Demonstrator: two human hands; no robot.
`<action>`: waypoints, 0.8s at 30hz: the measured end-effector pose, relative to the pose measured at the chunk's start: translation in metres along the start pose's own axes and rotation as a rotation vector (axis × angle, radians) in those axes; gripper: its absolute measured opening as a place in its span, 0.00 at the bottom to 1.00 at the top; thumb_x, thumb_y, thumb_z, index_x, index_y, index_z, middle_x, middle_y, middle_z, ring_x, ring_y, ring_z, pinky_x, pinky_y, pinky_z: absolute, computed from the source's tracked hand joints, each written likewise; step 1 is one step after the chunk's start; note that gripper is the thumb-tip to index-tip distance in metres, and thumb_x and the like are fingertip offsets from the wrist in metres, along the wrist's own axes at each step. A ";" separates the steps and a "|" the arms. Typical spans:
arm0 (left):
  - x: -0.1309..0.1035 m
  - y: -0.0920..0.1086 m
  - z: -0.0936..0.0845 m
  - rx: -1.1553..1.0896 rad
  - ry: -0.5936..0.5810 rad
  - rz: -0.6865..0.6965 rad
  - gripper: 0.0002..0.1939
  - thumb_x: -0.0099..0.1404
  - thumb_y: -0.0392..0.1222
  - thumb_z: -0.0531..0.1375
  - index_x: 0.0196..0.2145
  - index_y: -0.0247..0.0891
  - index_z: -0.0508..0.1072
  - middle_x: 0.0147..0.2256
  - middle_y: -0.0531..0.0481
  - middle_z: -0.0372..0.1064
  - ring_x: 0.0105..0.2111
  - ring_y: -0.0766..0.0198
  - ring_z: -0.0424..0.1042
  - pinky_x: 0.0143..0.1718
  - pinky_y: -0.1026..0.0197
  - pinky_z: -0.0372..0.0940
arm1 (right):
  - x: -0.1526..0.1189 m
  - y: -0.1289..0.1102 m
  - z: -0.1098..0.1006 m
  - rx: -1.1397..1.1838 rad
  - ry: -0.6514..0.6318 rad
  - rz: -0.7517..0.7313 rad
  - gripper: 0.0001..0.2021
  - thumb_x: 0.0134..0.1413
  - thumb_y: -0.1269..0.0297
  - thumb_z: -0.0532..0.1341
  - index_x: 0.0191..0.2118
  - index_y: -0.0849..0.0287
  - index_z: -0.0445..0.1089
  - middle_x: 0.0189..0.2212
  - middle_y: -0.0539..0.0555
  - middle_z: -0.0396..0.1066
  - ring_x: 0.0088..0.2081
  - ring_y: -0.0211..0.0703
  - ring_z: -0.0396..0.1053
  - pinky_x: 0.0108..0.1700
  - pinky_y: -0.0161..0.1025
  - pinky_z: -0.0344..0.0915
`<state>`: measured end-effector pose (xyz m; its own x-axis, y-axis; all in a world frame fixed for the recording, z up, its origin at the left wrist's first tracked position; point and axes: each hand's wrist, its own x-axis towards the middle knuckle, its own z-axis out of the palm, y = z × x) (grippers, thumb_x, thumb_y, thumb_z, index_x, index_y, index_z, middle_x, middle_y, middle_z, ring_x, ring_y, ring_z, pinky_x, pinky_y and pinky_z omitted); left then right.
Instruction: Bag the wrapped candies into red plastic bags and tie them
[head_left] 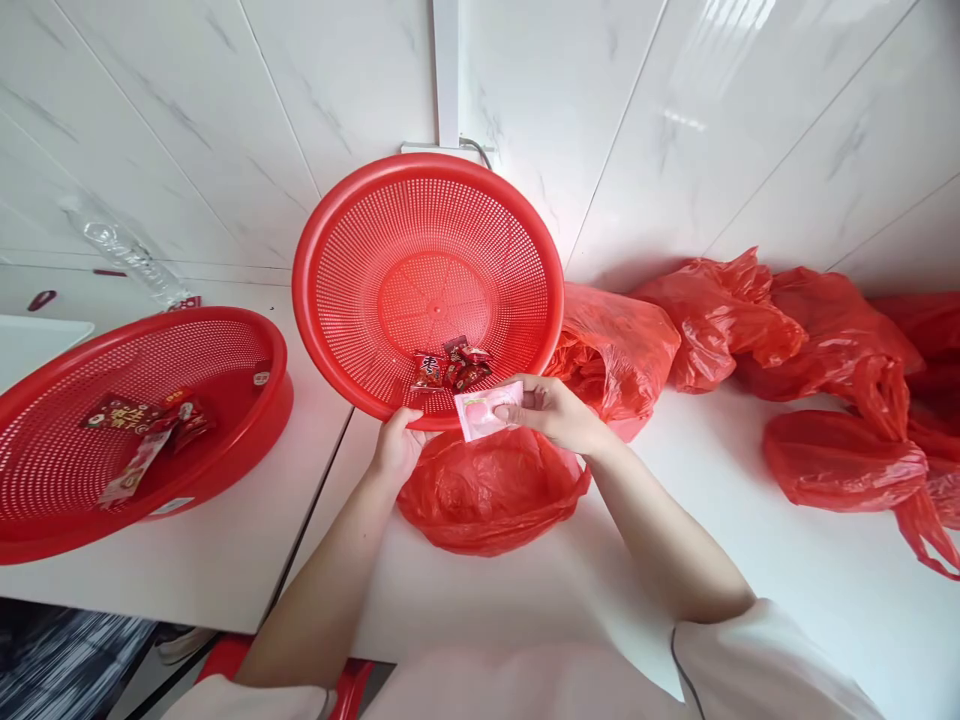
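A red perforated plastic basket (352,290) is tilted up on its side in front of me, its opening facing me. My left hand (397,447) grips the basket's lower rim. Between the thumb and fingers of my right hand (551,412) is a pink snack packet (480,410), held at the lower right of that rim. Several small dark red wrapped snacks (457,368) lie inside the basket near its lower edge. Directly below, an open red plastic bag (491,495) rests on the white table.
Another red basket (247,420) with several snack packets (142,430) stands at the left. Red plastic bags (720,320) line the wall on the right, one tied bag (844,460) nearer me. A clear plastic bottle (131,255) lies at the back left.
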<state>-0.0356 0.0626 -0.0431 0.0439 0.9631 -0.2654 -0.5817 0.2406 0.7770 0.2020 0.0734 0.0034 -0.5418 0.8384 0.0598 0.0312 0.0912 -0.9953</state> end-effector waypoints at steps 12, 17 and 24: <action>-0.004 -0.004 0.007 0.050 0.029 0.068 0.13 0.46 0.35 0.63 0.33 0.35 0.75 0.33 0.47 0.76 0.44 0.49 0.75 0.44 0.51 0.70 | 0.005 0.011 0.002 -1.075 0.288 -0.254 0.10 0.65 0.66 0.53 0.46 0.57 0.70 0.39 0.58 0.73 0.41 0.47 0.70 0.43 0.43 0.66; -0.013 -0.017 0.012 0.091 -0.053 0.035 0.06 0.47 0.34 0.64 0.27 0.36 0.74 0.31 0.49 0.75 0.41 0.50 0.75 0.41 0.53 0.70 | 0.014 0.029 0.005 -1.332 0.302 -0.180 0.13 0.63 0.70 0.56 0.50 0.56 0.72 0.44 0.61 0.72 0.45 0.54 0.66 0.46 0.50 0.64; -0.012 -0.016 0.007 0.141 -0.059 0.041 0.05 0.48 0.35 0.63 0.26 0.37 0.73 0.27 0.50 0.72 0.37 0.53 0.75 0.38 0.54 0.69 | 0.016 0.031 -0.006 -1.138 0.360 -0.193 0.10 0.66 0.65 0.54 0.39 0.56 0.73 0.38 0.58 0.71 0.43 0.50 0.68 0.45 0.46 0.67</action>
<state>-0.0208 0.0478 -0.0485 0.0729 0.9769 -0.2010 -0.4645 0.2116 0.8599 0.1991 0.0925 -0.0262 -0.3600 0.8437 0.3982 0.7950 0.5008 -0.3423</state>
